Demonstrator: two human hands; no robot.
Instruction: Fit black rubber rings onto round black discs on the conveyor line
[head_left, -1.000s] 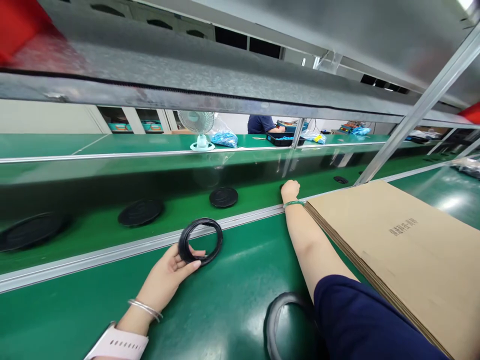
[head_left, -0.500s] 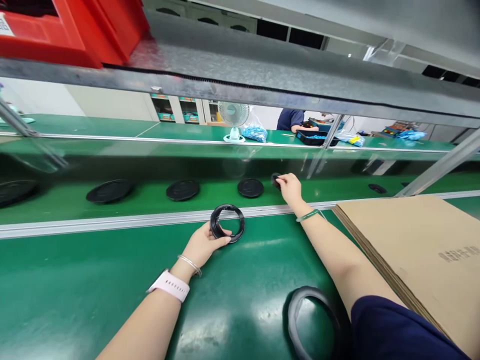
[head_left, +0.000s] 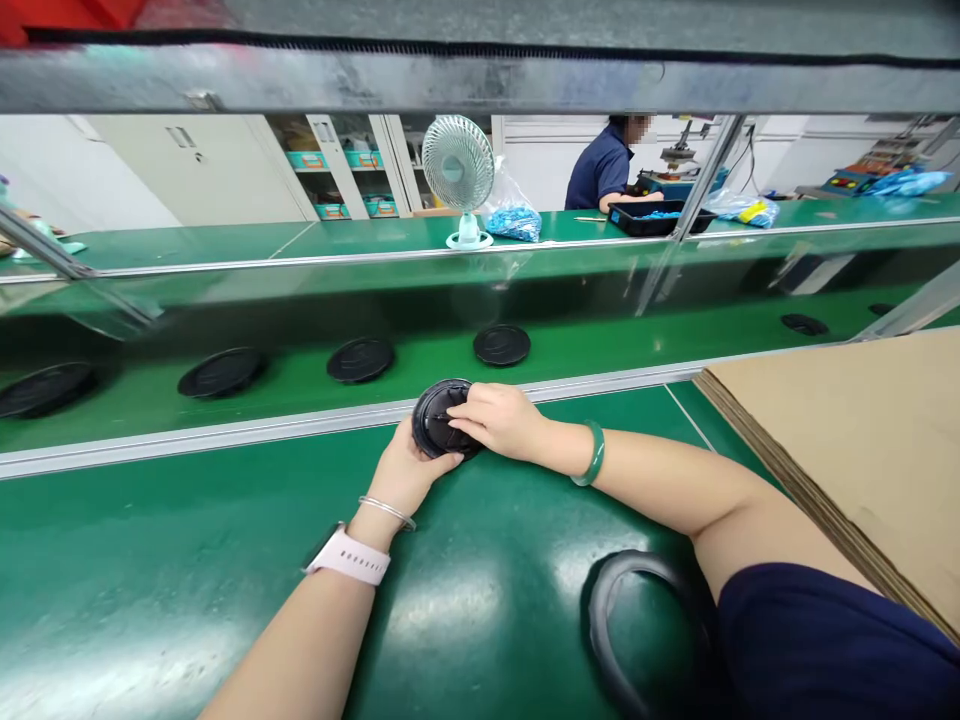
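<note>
My left hand [head_left: 409,468] grips a black ring [head_left: 422,408] by its lower left side, just over the green table. A thin black disc [head_left: 442,428] covers the ring's opening, and my right hand [head_left: 504,424] pinches it with thumb and fingers closed at its centre. Whether the disc sits inside the ring or only against it, I cannot tell. On the table near my right forearm lies a larger grey-black ring [head_left: 606,618], partly in shadow.
Beyond a metal rail [head_left: 300,424], several flat black discs [head_left: 502,345] lie spaced along a green belt [head_left: 585,345]. Stacked cardboard [head_left: 847,430] stands at the right. A metal shelf [head_left: 450,85] crosses overhead. Farther back are a fan [head_left: 459,170] and a seated person [head_left: 600,170].
My right hand has come back from the belt side to the ring, bringing the black disc against it. My left hand still holds the ring. The view has tilted up.
</note>
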